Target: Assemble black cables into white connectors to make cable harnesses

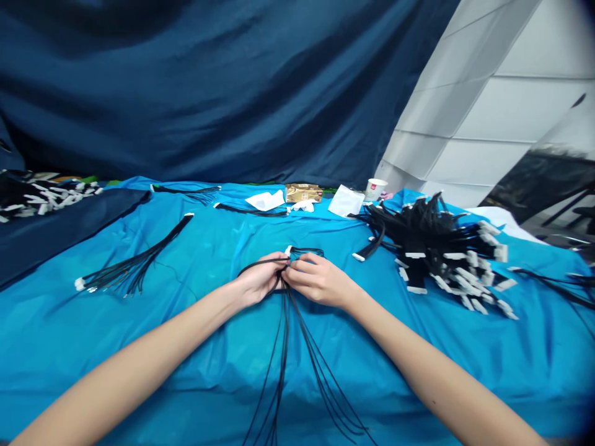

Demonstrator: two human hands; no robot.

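Observation:
My left hand point(261, 280) and my right hand point(312, 279) meet over the middle of the blue cloth. Both are closed on a black wire harness point(284, 316), fingers pinched around its wires just below a small white connector point(288, 250). Loose black wires fan downward from between the hands toward the front edge. One wire loops over the left hand, and a few bend off to the right behind the right fingers. The exact grip of the fingertips is hidden.
To the right lies a big pile of black harnesses point(427, 229) with white connectors. A single harness point(144, 257) rests at left; another pile point(51, 198) is at far left. Along the back are white paper point(266, 200), a gold box point(303, 193) and a paper cup point(375, 188).

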